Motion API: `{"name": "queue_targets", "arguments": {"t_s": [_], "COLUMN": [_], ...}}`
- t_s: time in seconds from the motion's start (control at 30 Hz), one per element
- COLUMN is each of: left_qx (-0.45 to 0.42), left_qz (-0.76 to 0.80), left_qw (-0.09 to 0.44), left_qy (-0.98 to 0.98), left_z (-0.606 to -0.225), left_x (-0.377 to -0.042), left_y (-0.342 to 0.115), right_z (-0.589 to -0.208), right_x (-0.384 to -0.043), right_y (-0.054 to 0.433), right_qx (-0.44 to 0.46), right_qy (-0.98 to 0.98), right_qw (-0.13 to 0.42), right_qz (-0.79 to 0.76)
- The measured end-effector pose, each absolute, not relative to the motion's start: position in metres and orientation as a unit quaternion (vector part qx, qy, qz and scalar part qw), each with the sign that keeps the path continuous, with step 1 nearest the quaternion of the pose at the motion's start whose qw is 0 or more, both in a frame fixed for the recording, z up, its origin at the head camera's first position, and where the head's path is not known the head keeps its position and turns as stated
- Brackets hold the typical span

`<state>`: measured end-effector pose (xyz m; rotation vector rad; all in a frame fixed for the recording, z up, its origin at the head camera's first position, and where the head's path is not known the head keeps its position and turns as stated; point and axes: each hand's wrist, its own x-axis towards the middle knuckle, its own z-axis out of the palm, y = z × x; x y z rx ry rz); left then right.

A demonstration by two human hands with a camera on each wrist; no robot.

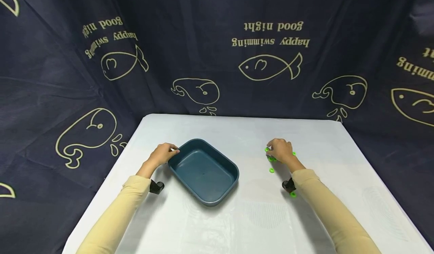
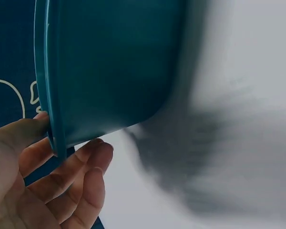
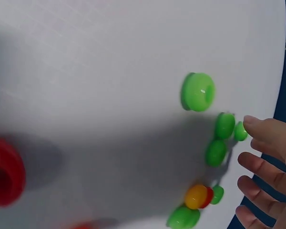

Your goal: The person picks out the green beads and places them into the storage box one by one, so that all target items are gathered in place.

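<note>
A dark blue plastic tub stands at an angle left of the table's middle. My left hand grips its far left corner, thumb on one side of the rim and fingers under it; the left wrist view shows the tub's rim between them. Over at the right, my right hand is low over small green rings, thumb and finger spread to either side of one green ring. In the right wrist view that ring lies right at the fingertips, the other fingers loosely bent and apart.
More green rings lie scattered near the right hand, with a yellow piece and a red one among them. A larger-looking red ring is close to the right wrist camera. A dark printed curtain hangs behind the white table.
</note>
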<state>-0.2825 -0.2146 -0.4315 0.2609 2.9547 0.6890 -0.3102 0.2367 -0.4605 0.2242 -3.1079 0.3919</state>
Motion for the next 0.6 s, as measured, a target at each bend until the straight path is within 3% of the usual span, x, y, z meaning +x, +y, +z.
{"name": "queue_targets", "arguments": {"t_s": [0.27, 0.6], "left_qx": [0.110, 0.080], "left_qz": [0.245, 0.233], "left_qw": [0.008, 0.026], "left_qy": [0.963, 0.969], "left_z": [-0.433, -0.431], "left_x": [-0.281, -0.277], "left_y": [-0.212, -0.214], "right_z": [-0.470, -0.473], "right_x": [-0.313, -0.318], "right_y": [0.234, 0.230], "right_qx": [0.047, 0.042], "right_qy": [-0.990, -0.992], "right_qw": [0.002, 0.016], "right_qz": [0.129, 0.120]}}
